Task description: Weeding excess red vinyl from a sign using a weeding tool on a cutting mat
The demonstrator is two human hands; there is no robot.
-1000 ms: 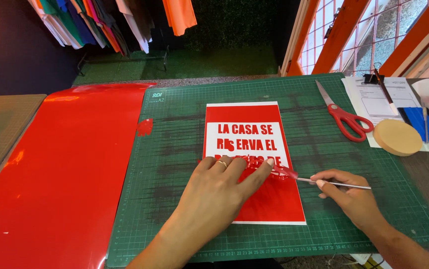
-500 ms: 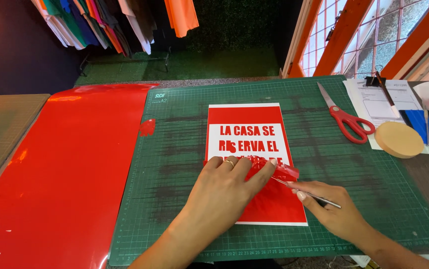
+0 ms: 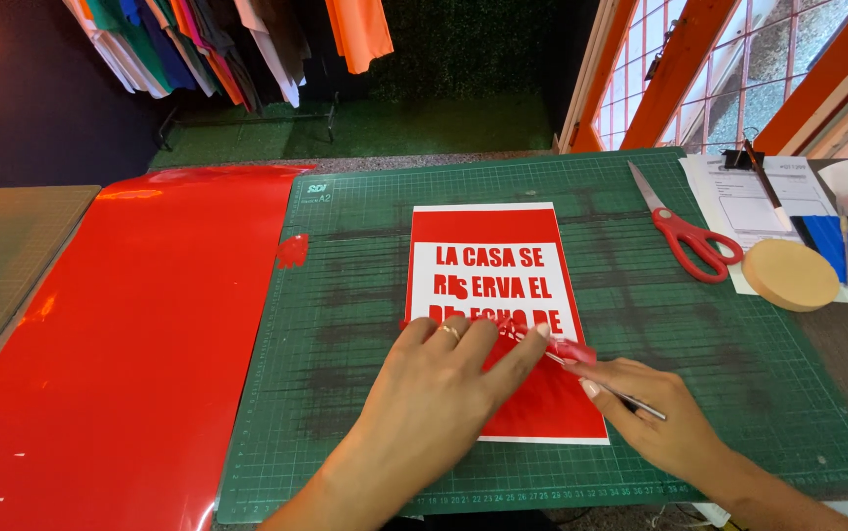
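Note:
A red vinyl sheet with cut lettering on white backing (image 3: 496, 251) lies on the green cutting mat (image 3: 640, 324). My left hand (image 3: 439, 388), a ring on one finger, presses flat on the sheet's lower half, fingers spread. My right hand (image 3: 655, 418) grips a thin metal weeding tool (image 3: 606, 385) whose tip touches a strip of peeled red vinyl (image 3: 567, 349) at my left fingertips. The lower lines of lettering are partly hidden by my left hand.
A large red vinyl roll sheet (image 3: 119, 334) covers the table's left. A red scrap (image 3: 292, 251) sits on the mat's left edge. Red-handled scissors (image 3: 685, 231), a round tan disc (image 3: 790, 273), and papers with a binder clip (image 3: 749, 187) lie at the right.
My right hand has moved left toward my left hand, bringing the tool tip onto the sheet. The peeled red strip has bunched at the fingertips. My left hand stays pressed down.

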